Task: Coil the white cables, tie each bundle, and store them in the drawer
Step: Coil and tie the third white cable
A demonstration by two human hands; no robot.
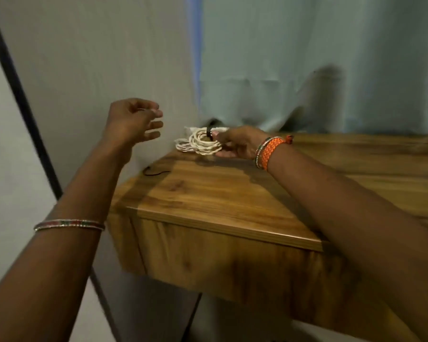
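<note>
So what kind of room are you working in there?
Probably a room in a home, perhaps a bedroom: a wooden table with a drawer front, set into a corner against a plain wall, and a pale curtain hanging behind it.

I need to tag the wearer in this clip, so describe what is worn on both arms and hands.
Both arms are bare, with no sleeves in view. The left forearm carries a thin beaded bangle in red, green and silver. The right wrist has a similar thin bangle beside a wide orange woven band. No gloves are worn.

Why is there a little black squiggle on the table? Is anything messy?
A loose black tie lies alone near the wooden table edge, apart from the coiled white cables the right hand holds. Nothing else looks odd.
</note>
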